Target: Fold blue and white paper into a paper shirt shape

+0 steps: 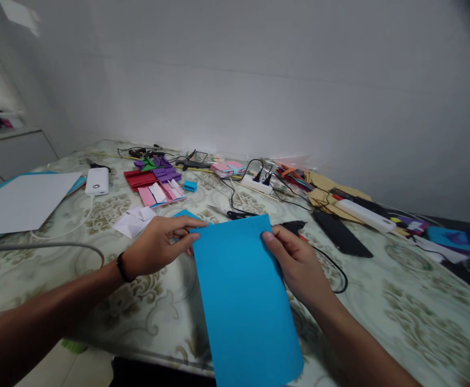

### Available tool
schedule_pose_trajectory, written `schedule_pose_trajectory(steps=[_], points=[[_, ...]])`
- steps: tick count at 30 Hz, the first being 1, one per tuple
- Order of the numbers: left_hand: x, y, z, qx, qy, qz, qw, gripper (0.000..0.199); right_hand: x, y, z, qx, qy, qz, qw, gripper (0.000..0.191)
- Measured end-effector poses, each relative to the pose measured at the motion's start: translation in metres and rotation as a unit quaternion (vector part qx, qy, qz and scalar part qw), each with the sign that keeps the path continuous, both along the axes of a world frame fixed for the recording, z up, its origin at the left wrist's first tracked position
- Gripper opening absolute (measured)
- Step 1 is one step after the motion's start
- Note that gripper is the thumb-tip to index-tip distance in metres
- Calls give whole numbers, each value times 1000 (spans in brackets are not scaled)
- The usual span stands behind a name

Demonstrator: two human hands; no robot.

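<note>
A sheet of blue paper hangs between my two hands above the near part of the table, its lower end drooping past the table edge. My left hand pinches its upper left corner between thumb and fingers. On the upper right side, my right hand grips the edge with the thumb on top and the fingers behind. Another bit of blue paper shows just beyond the left fingers. Scissors lie behind the sheet's top edge, and a black tool with a cord is partly hidden near my right hand.
White sheets and a power bank lie at the left. Folded red paper, purple pieces and white folded paper are mid-table. Farther right are a power strip, cords, a black phone-like slab and a white stick-shaped object.
</note>
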State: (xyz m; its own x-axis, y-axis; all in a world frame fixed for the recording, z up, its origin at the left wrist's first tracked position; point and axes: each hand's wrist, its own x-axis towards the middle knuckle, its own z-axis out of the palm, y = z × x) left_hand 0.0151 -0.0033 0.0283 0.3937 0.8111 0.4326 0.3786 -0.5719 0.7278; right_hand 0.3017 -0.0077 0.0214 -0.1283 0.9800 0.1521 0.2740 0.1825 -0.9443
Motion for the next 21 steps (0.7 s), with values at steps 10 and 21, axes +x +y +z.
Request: schedule_pose_trajectory(steps=[10, 21], points=[[0, 0, -3, -14, -2, 1, 1000, 24, 0, 1, 2, 28, -21, -2, 999, 47], [-1, 1, -1, -4, 9, -10, 1000, 23, 0, 0, -3, -6, -11, -11, 1000, 45]])
